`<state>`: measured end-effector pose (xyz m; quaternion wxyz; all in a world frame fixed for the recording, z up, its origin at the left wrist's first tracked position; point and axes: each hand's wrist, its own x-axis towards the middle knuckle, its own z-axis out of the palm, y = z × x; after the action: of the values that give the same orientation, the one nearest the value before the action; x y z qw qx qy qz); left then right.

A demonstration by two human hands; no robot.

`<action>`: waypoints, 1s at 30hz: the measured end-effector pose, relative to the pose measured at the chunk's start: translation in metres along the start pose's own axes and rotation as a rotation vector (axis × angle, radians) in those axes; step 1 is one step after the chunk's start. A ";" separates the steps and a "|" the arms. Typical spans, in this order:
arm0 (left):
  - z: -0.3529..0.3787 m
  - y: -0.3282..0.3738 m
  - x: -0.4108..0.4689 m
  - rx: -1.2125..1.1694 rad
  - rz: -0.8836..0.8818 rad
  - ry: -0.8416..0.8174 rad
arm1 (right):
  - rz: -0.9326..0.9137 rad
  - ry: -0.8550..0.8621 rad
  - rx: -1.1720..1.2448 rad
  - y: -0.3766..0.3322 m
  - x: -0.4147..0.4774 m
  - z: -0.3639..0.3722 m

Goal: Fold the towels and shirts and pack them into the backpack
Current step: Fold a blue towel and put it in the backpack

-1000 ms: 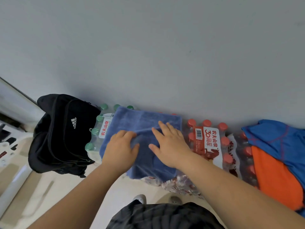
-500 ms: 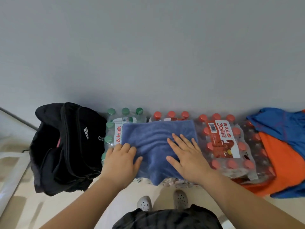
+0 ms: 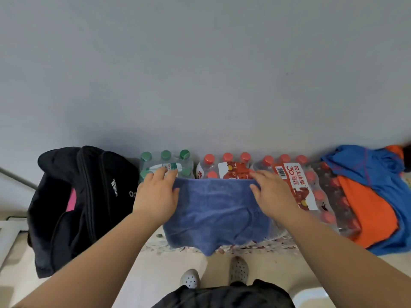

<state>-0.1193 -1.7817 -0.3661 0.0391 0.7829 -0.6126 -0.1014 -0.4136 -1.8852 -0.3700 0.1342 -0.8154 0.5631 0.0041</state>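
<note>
A folded blue towel (image 3: 213, 214) lies over packs of bottled water, its near edge hanging off the front. My left hand (image 3: 156, 194) grips its far left corner and my right hand (image 3: 270, 194) grips its far right corner, thumbs on top of the cloth. The black backpack (image 3: 89, 205) stands open on the floor to the left, with something pink showing inside. A blue and orange shirt (image 3: 373, 196) lies crumpled on the packs at the far right.
Shrink-wrapped packs of bottles, green-capped (image 3: 165, 161) and red-capped (image 3: 289, 174), line the grey wall (image 3: 200, 74). My feet in grey perforated shoes (image 3: 213, 274) stand on the pale floor just in front.
Both hands slid from resting flat on the towel's middle out to its far corners and took hold. The towel now sits nearer me, uncovering more bottle caps behind it.
</note>
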 end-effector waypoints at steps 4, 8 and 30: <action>0.003 -0.005 0.017 -0.013 -0.027 -0.131 | 0.037 -0.037 -0.060 0.002 0.013 0.002; 0.002 -0.006 0.020 -0.123 -0.029 -0.095 | 0.070 -0.007 0.032 0.001 0.015 0.002; -0.042 -0.005 -0.037 -0.566 0.000 -0.005 | 0.031 -0.212 0.222 0.017 -0.056 -0.012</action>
<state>-0.1144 -1.7474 -0.3217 0.2547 0.7407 -0.5599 -0.2702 -0.4518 -1.8419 -0.3531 0.2821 -0.7817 0.5554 0.0299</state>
